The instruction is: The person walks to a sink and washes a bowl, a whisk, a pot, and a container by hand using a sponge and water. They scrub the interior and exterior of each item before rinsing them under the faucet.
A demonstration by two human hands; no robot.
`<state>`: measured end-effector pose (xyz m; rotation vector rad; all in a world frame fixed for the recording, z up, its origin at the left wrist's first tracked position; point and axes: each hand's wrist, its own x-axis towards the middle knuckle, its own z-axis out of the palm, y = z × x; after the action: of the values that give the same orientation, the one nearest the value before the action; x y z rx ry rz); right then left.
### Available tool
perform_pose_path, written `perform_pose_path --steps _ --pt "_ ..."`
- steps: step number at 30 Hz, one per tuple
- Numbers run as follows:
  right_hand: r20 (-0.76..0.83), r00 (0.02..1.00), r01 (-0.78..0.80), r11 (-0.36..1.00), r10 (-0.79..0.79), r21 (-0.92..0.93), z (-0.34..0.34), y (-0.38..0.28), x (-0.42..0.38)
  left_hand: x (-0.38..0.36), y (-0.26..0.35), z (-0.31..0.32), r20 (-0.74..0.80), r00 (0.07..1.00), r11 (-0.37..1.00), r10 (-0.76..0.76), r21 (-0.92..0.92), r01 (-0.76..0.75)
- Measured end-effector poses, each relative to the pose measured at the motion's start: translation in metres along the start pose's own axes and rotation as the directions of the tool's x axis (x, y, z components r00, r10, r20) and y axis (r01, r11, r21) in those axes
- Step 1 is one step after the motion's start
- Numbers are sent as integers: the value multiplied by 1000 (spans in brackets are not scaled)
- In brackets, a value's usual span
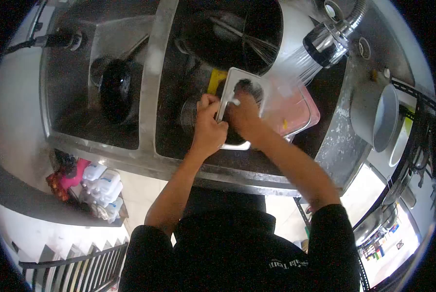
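Observation:
A rectangular metal pan [236,74] is tilted over the middle sink basin. My left hand [209,127] grips its left rim, fingers wrapped round the edge. Inside the pan my right hand [244,114] presses a dark scrubber [248,87] against the metal, with a little white foam beside it. Water sprays from a chrome shower head [328,44] just right of the pan. A pink-lidded container [300,114] lies under the spray, touching the pan's right side. Behind my left hand is a yellow object [217,81].
A large pot with a whisk [257,45] stands at the back of the basin. In the left basin [64,112] is a black pan [116,92]. A large pale pot [373,117] stands on the right ledge. The sink's front edge [227,176] runs before me.

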<state>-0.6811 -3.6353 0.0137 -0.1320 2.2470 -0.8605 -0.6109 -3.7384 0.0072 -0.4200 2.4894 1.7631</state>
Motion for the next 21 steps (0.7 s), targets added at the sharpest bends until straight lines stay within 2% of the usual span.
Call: perform_pose_path --steps 2,5,7,8,11,14,16,17,18,20,21 --pt "-145 921 339 927 -362 -163 44 46 13 10 -3 -1 -34 999 999 1 35 0" --pt "-35 851 461 777 -524 -428 52 47 4 16 -4 -10 -16 999 997 40 74 -38" --pt "155 862 507 810 -484 -294 48 50 3 17 -14 -12 23 1000 998 14 69 -16" --pt "291 901 387 900 -323 -200 48 47 6 18 -17 -14 34 999 997 39 64 -41" --pt "655 687 575 787 -315 -225 36 39 17 17 -21 -17 118 991 995 57 69 -66" --pt "652 718 599 693 -244 -400 22 33 6 9 -24 -14 193 981 1000 10 -31 -4" --pt "395 889 387 840 -230 -380 55 78 18 4 -28 -4 216 976 995 -17 97 -4" --pt "285 932 334 838 -225 -432 58 79 18 5 -27 -1 219 975 987 -25 161 -11" --pt "171 961 273 838 -216 -472 60 80 17 8 -25 3 178 984 989 -11 148 -16" --pt "-35 918 362 873 -394 -325 74 79 16 13 -23 13 94 996 993 1 118 -12" --pt "-146 879 410 876 -454 -254 80 85 14 15 -26 15 100 995 987 16 159 -32"
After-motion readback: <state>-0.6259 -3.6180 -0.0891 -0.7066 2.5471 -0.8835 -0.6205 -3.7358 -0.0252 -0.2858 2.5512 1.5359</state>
